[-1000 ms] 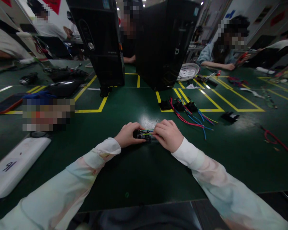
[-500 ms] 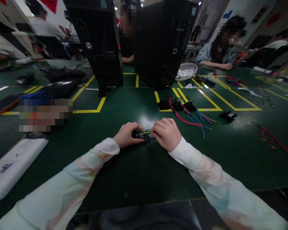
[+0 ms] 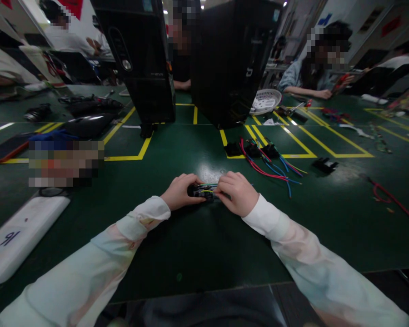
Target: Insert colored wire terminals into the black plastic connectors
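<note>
My left hand (image 3: 181, 191) grips a small black plastic part (image 3: 207, 195) from its left side, thumb below and fingers above. Thin wires (image 3: 207, 186), green and yellow among them, run across the part toward the right. At its right end my right hand (image 3: 236, 193) pinches the wires between thumb and fingertips. Its fingers hide the exact spot where they meet the part. Farther off to the right lie several similar black parts (image 3: 252, 149) with red and blue wires (image 3: 269, 170) attached.
Two tall black computer cases (image 3: 146, 68) stand upright at the back. A loose black part (image 3: 324, 165) and a red wire (image 3: 390, 197) lie on the right. At left rests a white flat object (image 3: 30, 236). Behind a white basket (image 3: 266, 101) sits another person (image 3: 313, 68).
My right hand has shifted slightly right and down, and the wires on the part lie a little differently. My left hand keeps its grip in nearly the same place.
</note>
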`<state>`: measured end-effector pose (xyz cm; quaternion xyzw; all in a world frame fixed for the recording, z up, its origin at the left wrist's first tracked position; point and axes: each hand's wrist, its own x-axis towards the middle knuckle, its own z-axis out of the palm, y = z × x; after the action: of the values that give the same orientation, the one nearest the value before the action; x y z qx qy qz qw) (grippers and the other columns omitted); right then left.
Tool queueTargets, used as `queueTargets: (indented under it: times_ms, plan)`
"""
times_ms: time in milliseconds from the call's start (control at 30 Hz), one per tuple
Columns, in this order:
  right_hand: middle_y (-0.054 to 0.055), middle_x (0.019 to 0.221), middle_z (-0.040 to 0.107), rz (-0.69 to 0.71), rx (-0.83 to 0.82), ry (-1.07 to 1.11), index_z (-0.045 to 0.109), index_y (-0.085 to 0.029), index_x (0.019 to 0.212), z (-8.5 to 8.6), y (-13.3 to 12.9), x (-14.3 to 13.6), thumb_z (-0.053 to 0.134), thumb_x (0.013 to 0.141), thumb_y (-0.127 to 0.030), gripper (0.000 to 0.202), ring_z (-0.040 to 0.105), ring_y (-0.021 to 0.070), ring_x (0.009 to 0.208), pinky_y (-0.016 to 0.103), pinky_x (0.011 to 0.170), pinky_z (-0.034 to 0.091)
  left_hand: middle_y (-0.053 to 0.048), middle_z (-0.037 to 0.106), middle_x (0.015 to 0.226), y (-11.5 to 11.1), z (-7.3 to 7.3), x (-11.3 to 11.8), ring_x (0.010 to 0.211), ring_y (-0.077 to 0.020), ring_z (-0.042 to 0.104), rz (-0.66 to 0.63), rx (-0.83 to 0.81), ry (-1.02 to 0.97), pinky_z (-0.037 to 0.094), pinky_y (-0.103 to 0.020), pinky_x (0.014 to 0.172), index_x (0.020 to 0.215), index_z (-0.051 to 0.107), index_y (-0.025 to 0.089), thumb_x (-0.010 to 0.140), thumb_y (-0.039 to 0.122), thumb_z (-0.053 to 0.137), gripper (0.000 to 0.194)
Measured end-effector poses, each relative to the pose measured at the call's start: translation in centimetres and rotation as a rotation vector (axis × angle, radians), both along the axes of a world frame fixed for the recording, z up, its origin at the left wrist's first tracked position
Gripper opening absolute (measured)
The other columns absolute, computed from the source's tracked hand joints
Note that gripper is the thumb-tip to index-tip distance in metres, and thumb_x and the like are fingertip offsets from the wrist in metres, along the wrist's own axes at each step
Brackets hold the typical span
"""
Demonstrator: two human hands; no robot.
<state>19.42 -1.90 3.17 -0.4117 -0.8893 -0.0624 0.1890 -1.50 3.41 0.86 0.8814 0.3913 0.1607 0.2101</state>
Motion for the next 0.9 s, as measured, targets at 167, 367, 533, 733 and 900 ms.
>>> queueTargets:
  times_ms: [167, 367, 533, 733, 900]
  plan:
    - [0.003, 0.079, 0.058, -0.076, 0.058, 0.030, 0.058, -0.018, 0.079, 0.06, -0.03, -0.12, 0.045, 0.088, -0.026, 0.017, 0.043, 0.0177, 0.081, 0.033, 0.074, 0.024, -0.002, 0.059, 0.090, -0.01, -0.01, -0.01, 0.085, -0.0211, 0.051, 0.006, -0.004, -0.008, 0.038, -0.033, 0.074, 0.091, 0.057, 0.021, 0.065, 0.041, 0.068, 0.035]
    - [0.002, 0.077, 0.057, 0.009, -0.010, 0.014, 0.058, -0.018, 0.077, 0.04, 0.03, 0.04, 0.048, 0.086, -0.024, 0.014, 0.043, 0.0160, 0.077, 0.031, 0.069, 0.025, -0.002, 0.059, 0.090, 0.01, -0.11, 0.03, 0.085, -0.0209, 0.051, 0.000, -0.003, -0.009, 0.037, -0.033, 0.074, 0.091, 0.057, 0.021, 0.066, 0.042, 0.067, 0.035]
    - [0.003, 0.081, 0.059, -0.060, 0.064, 0.058, 0.059, -0.019, 0.082, 0.03, 0.02, -0.07, 0.044, 0.088, -0.026, 0.018, 0.044, 0.0173, 0.081, 0.033, 0.074, 0.024, -0.002, 0.060, 0.091, 0.00, -0.08, 0.08, 0.086, -0.0215, 0.051, 0.006, 0.009, -0.004, 0.037, -0.033, 0.074, 0.091, 0.057, 0.021, 0.066, 0.041, 0.067, 0.034]
    - [0.003, 0.073, 0.057, 0.028, -0.058, 0.057, 0.056, -0.017, 0.073, -0.17, 0.06, 0.03, 0.049, 0.084, -0.022, 0.014, 0.044, 0.0150, 0.073, 0.028, 0.066, 0.025, -0.002, 0.060, 0.092, -0.02, -0.01, 0.01, 0.086, -0.0213, 0.051, 0.000, -0.004, -0.004, 0.037, -0.033, 0.074, 0.092, 0.057, 0.021, 0.067, 0.043, 0.067, 0.035]
    - [0.003, 0.078, 0.058, -0.064, 0.041, 0.085, 0.058, -0.018, 0.078, -0.12, -0.16, -0.15, 0.047, 0.086, -0.025, 0.016, 0.046, 0.0169, 0.079, 0.031, 0.072, 0.025, -0.002, 0.059, 0.091, 0.01, 0.03, 0.04, 0.085, -0.0213, 0.051, 0.003, -0.007, -0.001, 0.037, -0.033, 0.073, 0.093, 0.057, 0.021, 0.066, 0.040, 0.068, 0.035]
